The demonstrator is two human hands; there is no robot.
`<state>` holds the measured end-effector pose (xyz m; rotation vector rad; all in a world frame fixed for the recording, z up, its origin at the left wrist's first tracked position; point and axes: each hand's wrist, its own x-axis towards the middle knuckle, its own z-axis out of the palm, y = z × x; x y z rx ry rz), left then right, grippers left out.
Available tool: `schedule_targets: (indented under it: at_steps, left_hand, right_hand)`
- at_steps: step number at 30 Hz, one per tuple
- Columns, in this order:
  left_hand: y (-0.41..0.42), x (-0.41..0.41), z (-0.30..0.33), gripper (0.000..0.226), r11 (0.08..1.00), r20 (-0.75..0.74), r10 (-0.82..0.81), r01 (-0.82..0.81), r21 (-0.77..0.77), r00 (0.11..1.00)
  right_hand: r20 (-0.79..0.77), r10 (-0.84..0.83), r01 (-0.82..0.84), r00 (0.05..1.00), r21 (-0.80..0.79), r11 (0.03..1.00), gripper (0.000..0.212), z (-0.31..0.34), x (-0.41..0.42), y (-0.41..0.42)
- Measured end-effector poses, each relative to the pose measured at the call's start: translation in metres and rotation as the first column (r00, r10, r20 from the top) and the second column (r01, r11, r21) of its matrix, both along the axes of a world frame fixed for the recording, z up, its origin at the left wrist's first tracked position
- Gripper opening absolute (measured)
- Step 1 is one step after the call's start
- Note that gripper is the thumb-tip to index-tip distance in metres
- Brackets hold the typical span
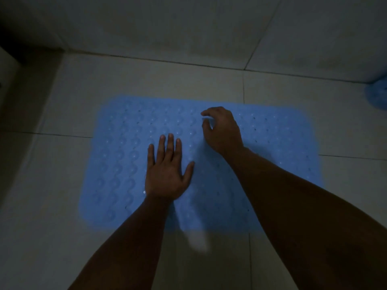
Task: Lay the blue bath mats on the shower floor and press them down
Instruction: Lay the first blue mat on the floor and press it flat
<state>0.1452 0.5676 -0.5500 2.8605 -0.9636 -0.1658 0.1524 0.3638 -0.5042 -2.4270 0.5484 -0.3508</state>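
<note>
A blue bath mat (272,147) with rows of bumps and small holes lies flat on the pale tiled shower floor (62,206). My left hand (167,174) rests palm down on the mat's middle, fingers spread and pointing away from me. My right hand (222,130) hovers over or touches the mat's far middle, fingers curled loosely with nothing in them. Part of a second blue mat (377,97) shows at the right edge, against the wall.
A tiled wall (188,28) rises just beyond the mat's far edge. A dark recess (12,38) fills the far left corner. The light is dim. Bare floor tiles surround the mat on the left, near and right sides.
</note>
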Motion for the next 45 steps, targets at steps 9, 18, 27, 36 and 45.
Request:
schedule_targets:
  at_steps: [9,18,27,36,45]
  left_hand:
    - [-0.002,-0.002,0.001,0.074,0.999,-0.028,0.008,-0.009,-0.039,1.0]
    - [-0.005,0.037,0.067,0.058,0.996,-0.155,0.079,-0.086,-0.039,0.985]
    - [0.019,0.014,0.027,0.051,0.992,0.025,0.04,-0.037,-0.12,0.999]
    - [0.021,0.029,0.032,0.056,0.982,0.037,0.098,-0.09,-0.167,0.995]
    - [0.04,0.037,0.06,0.052,0.991,0.104,0.048,-0.035,-0.129,0.993]
  right_hand:
    - [-0.013,-0.031,0.031,0.999,-0.04,0.999,0.026,-0.019,-0.044,-0.007]
    - [-0.37,0.209,-0.283,0.905,-0.159,0.946,0.061,0.001,-0.057,0.057]
    - [-0.329,0.109,-0.223,0.938,-0.332,0.917,0.082,-0.041,-0.072,0.085]
    - [-0.28,0.106,-0.198,0.954,-0.324,0.925,0.076,-0.045,-0.072,0.083]
    - [-0.465,0.206,-0.28,0.861,-0.096,0.955,0.071,-0.023,-0.061,0.074]
